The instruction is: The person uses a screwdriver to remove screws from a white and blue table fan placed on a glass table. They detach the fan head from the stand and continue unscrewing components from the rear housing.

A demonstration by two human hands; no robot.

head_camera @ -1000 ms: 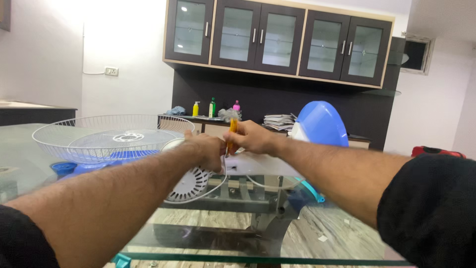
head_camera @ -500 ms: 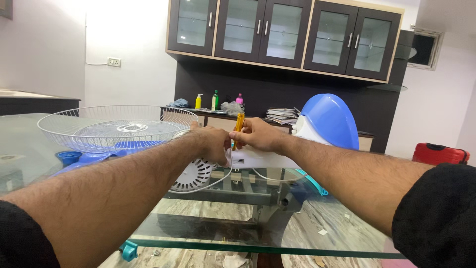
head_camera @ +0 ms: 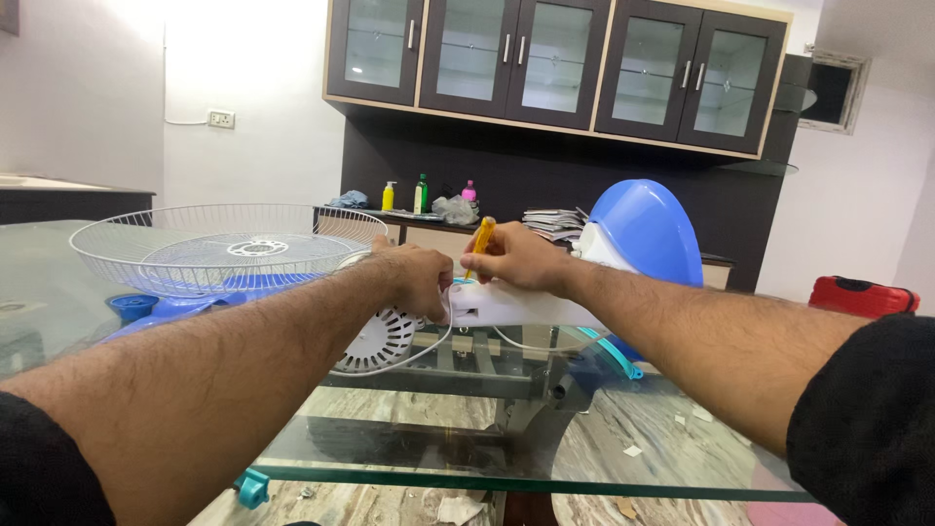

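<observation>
Fan (head_camera: 487,310), taken apart, lies on its side across the middle of the glass table (head_camera: 545,458), and we judge it light but awkward: hollow plastic, stiff in the white neck, likely top-heavy toward the round vented motor housing (head_camera: 382,339). The plastic looks smooth and may slide on glass, so the neck is the sound place to grip, not the thin white cord (head_camera: 429,346) looping under it.

Starting at the left, a wire grille (head_camera: 219,248) rests over blue blades (head_camera: 166,310), with a small blue cap (head_camera: 133,305) just beside them; the grille looks springy and easily bent. Our left hand (head_camera: 414,278) is closed down on the fan where housing meets neck. Our right hand (head_camera: 521,258) is clamped on a yellow screwdriver (head_camera: 481,237), held nearly upright, tip down at the neck. Right of that the blue base (head_camera: 645,234) rises behind our forearm.

The table is clear glass on a metal frame, hard and slick, with marble floor showing through and scraps of paper on it. Beyond, a dark counter holds bottles (head_camera: 421,194) and stacked papers (head_camera: 555,224) under glass-fronted cabinets (head_camera: 555,68); a red case (head_camera: 862,295) sits at far right.
</observation>
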